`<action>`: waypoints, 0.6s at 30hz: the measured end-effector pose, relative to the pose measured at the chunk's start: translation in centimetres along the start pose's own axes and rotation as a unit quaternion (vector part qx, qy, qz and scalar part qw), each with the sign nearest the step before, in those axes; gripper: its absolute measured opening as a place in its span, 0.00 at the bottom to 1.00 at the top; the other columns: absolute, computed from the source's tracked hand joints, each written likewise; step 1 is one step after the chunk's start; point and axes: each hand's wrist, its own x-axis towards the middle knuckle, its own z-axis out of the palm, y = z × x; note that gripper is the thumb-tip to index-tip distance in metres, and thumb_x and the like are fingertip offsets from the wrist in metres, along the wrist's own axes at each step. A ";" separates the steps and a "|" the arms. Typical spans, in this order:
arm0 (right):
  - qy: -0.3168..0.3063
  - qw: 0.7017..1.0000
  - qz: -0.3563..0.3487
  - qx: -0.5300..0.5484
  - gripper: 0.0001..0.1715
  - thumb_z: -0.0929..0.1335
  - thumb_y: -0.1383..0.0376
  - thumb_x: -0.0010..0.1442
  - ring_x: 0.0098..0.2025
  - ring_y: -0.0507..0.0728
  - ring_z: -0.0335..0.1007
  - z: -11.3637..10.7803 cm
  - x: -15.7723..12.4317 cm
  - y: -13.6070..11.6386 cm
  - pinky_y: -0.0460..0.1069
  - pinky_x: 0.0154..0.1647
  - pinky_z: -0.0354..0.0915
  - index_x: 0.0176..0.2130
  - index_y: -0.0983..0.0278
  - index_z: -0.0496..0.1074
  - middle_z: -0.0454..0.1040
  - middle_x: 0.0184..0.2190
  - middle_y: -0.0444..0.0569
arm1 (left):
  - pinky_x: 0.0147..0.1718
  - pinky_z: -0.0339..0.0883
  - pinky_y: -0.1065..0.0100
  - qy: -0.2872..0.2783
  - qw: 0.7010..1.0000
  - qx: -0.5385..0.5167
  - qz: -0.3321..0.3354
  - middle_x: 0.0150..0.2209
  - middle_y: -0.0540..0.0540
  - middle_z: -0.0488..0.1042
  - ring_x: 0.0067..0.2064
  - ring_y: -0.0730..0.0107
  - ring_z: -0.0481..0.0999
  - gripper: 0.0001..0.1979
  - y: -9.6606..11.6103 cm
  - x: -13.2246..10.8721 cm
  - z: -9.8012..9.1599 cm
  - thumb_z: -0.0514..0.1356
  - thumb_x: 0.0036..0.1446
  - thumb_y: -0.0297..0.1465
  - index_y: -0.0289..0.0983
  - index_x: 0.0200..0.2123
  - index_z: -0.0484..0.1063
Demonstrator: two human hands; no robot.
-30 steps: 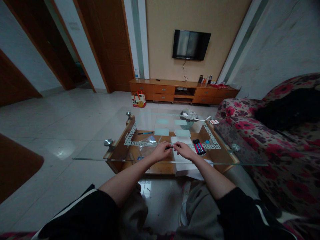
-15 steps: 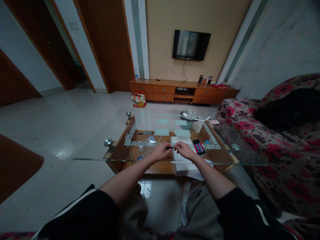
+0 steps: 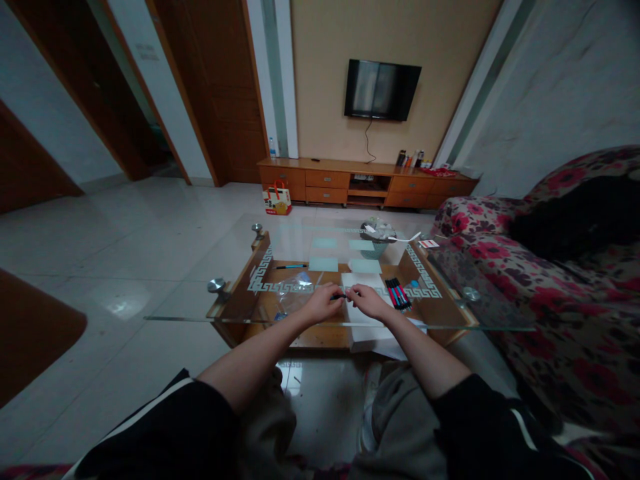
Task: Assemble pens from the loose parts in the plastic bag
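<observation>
Over the near part of the glass table [image 3: 190, 319], you have a thin dark object [image 3: 339, 297], perhaps a pen: your left hand [image 3: 324, 303] is closed around it, your right hand [image 3: 367, 301] pinches its end. It is probably light, stiff and a little slippery, not very fragile; better to grip near both ends, with fingertips, without bending.

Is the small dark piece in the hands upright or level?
Roughly level: the small dark piece runs sideways between the left hand and right hand, partly hidden.
</observation>
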 end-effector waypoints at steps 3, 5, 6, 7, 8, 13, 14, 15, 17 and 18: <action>-0.017 1.000 0.002 -0.005 0.25 0.60 0.53 0.66 0.28 0.54 0.69 0.0 -0.1 0.0 0.46 0.29 0.60 0.29 0.65 0.74 0.74 0.23 0.47 | 0.40 0.64 0.66 -0.002 1.000 0.000 0.004 0.34 0.46 0.74 0.39 0.65 0.72 0.07 0.0 0.0 0.0 0.58 0.59 0.30 0.37 0.37 0.76; -0.015 1.000 0.000 0.002 0.24 0.61 0.53 0.66 0.28 0.54 0.70 0.0 -0.1 0.0 0.46 0.30 0.60 0.30 0.64 0.75 0.75 0.25 0.47 | 0.40 0.64 0.66 -0.002 1.000 0.000 0.006 0.34 0.46 0.74 0.39 0.65 0.72 0.07 0.0 0.0 0.0 0.58 0.59 0.31 0.38 0.37 0.76; -0.010 1.000 -0.002 0.005 0.22 0.62 0.53 0.65 0.29 0.54 0.70 0.0 -0.1 0.1 0.46 0.31 0.61 0.31 0.64 0.75 0.75 0.26 0.46 | 0.40 0.64 0.66 -0.002 1.000 0.001 0.006 0.34 0.46 0.74 0.39 0.65 0.72 0.07 0.0 0.0 0.0 0.58 0.59 0.31 0.38 0.38 0.76; -0.006 1.000 -0.002 0.008 0.20 0.63 0.53 0.64 0.29 0.53 0.70 0.0 -0.1 0.1 0.46 0.31 0.61 0.32 0.64 0.74 0.76 0.27 0.46 | 0.40 0.64 0.66 -0.002 1.000 0.001 0.007 0.34 0.46 0.74 0.38 0.65 0.72 0.07 0.0 0.0 0.0 0.58 0.59 0.31 0.37 0.38 0.76; -0.002 1.000 -0.002 0.009 0.18 0.65 0.54 0.63 0.29 0.53 0.70 0.0 -0.1 0.1 0.46 0.32 0.61 0.33 0.64 0.74 0.76 0.28 0.45 | 0.39 0.64 0.66 -0.003 1.000 0.002 0.007 0.34 0.46 0.73 0.38 0.65 0.72 0.07 0.0 0.0 0.0 0.58 0.59 0.31 0.37 0.38 0.76; -0.008 1.000 -0.004 -0.005 0.19 0.63 0.54 0.65 0.29 0.53 0.69 0.1 0.0 0.3 0.46 0.32 0.61 0.31 0.63 0.72 0.75 0.26 0.45 | 0.40 0.64 0.66 -0.006 1.000 0.006 0.007 0.34 0.46 0.74 0.38 0.65 0.71 0.09 -0.1 0.0 0.1 0.57 0.60 0.31 0.37 0.38 0.77; -0.011 1.000 -0.008 -0.007 0.20 0.62 0.53 0.66 0.29 0.53 0.69 0.1 0.0 0.3 0.46 0.32 0.60 0.31 0.64 0.73 0.75 0.26 0.46 | 0.40 0.64 0.66 -0.007 1.000 0.007 0.007 0.34 0.46 0.74 0.38 0.65 0.71 0.09 -0.1 0.0 0.1 0.57 0.60 0.31 0.37 0.39 0.77; -0.015 1.000 -0.012 -0.010 0.22 0.61 0.53 0.67 0.30 0.54 0.70 0.1 0.1 0.2 0.46 0.32 0.60 0.31 0.64 0.73 0.75 0.27 0.46 | 0.40 0.64 0.66 -0.008 1.000 0.008 0.006 0.34 0.46 0.74 0.38 0.65 0.71 0.09 0.0 0.0 0.1 0.57 0.61 0.31 0.37 0.39 0.77; -0.022 0.999 -0.016 -0.017 0.26 0.59 0.52 0.68 0.30 0.54 0.70 0.1 0.1 0.1 0.46 0.33 0.60 0.31 0.64 0.74 0.76 0.27 0.48 | 0.40 0.64 0.66 -0.013 1.000 0.009 0.005 0.34 0.46 0.74 0.38 0.65 0.71 0.10 0.2 0.1 0.0 0.56 0.61 0.31 0.37 0.39 0.78; -0.024 0.999 -0.015 -0.019 0.27 0.58 0.52 0.68 0.30 0.54 0.70 0.1 0.1 0.1 0.46 0.33 0.60 0.30 0.65 0.74 0.76 0.26 0.48 | 0.40 0.64 0.67 -0.016 1.000 0.009 0.005 0.34 0.46 0.74 0.38 0.65 0.71 0.10 0.2 0.1 0.0 0.56 0.61 0.31 0.37 0.39 0.78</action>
